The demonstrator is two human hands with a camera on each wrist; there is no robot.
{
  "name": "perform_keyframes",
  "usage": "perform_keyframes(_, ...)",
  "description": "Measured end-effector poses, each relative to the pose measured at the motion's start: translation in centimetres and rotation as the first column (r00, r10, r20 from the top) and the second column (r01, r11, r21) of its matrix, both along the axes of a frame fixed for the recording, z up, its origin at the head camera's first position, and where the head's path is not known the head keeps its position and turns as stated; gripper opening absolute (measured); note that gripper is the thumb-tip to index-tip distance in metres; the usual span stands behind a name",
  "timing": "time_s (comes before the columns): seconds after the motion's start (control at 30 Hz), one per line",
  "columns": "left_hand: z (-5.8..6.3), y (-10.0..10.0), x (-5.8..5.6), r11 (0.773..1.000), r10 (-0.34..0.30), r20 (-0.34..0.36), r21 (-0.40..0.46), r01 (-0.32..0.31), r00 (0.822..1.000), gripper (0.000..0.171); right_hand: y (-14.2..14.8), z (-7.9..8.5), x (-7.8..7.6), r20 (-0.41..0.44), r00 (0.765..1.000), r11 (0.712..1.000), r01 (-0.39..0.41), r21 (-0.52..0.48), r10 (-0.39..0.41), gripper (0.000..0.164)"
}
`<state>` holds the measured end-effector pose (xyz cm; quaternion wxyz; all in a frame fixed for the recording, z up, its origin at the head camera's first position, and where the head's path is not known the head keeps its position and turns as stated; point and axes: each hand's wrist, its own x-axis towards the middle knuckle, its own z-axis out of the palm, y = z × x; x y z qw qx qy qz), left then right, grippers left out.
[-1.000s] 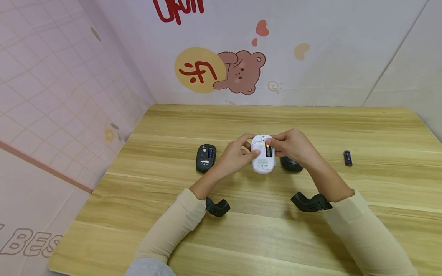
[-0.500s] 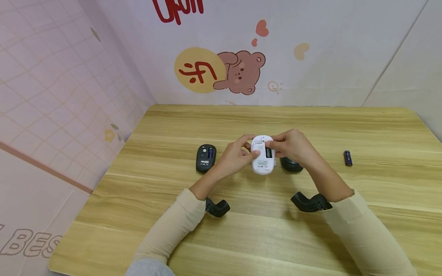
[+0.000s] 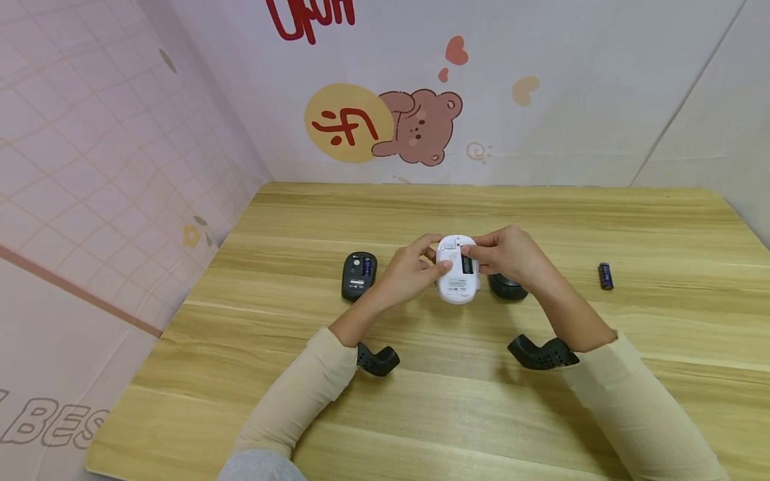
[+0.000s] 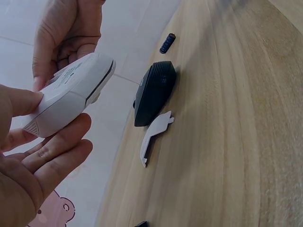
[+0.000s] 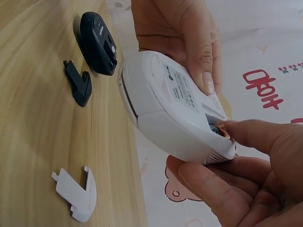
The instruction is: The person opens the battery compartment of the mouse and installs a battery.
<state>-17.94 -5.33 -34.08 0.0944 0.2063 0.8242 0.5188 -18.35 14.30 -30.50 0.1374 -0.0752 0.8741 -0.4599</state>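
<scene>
In the head view, a white computer mouse (image 3: 457, 288) is held underside up above the table. My left hand (image 3: 411, 272) grips its left side, thumb on the underside and fingers beneath. My right hand (image 3: 510, 255) holds the opposite side, the thumb at the top end of the uncovered battery slot. A dark battery with a copper-coloured end (image 5: 218, 130) lies in that slot, and the right thumb presses at the copper end in the right wrist view. Below the mouse, fingers of the right hand support its side.
A black mouse (image 3: 358, 285) lies underside up at left, a blue battery in its slot. Another dark mouse (image 3: 508, 288) sits behind the right hand. A loose battery (image 3: 606, 275) lies farther right. A white cover (image 5: 67, 186) and black cover (image 5: 79, 86) rest on the table.
The copper-coloured battery end, plain beside the right thumb a second ago, is now mostly hidden in the head view. Both hands and the white mouse stay nearly in place.
</scene>
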Motion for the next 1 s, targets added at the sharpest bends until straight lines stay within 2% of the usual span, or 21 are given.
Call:
perform_keyframes(0.3, -0.3, -0.2, -0.1, 1.0, 0.013, 0.029, -0.004, -0.013, 0.999, 0.048, 0.4, 0.3, 0.0, 0.007, 1.0, 1.0, 0.026, -0.007, -0.026, 0.043)
perform_keyframes(0.57, -0.8, -0.4, -0.6, 0.993, 0.077, -0.012, -0.086, -0.078, 0.997, 0.046, 0.7, 0.4, 0.1, 0.023, 0.999, 0.996, 0.048, -0.068, -0.047, 0.045)
perform_keyframes(0.73, -1.0, -0.5, -0.7, 0.978, 0.132, -0.034, -0.159, -0.136, 0.991, 0.044, 0.8, 0.4, 0.2, 0.03, 0.998, 0.994, 0.06, -0.086, -0.057, 0.045)
perform_keyframes(1.0, -1.7, -0.5, -0.8, 0.938, 0.212, -0.067, -0.266, -0.222, 0.975, 0.042, 0.9, 0.3, 0.2, 0.034, 0.998, 0.993, 0.063, -0.1, -0.06, 0.048)
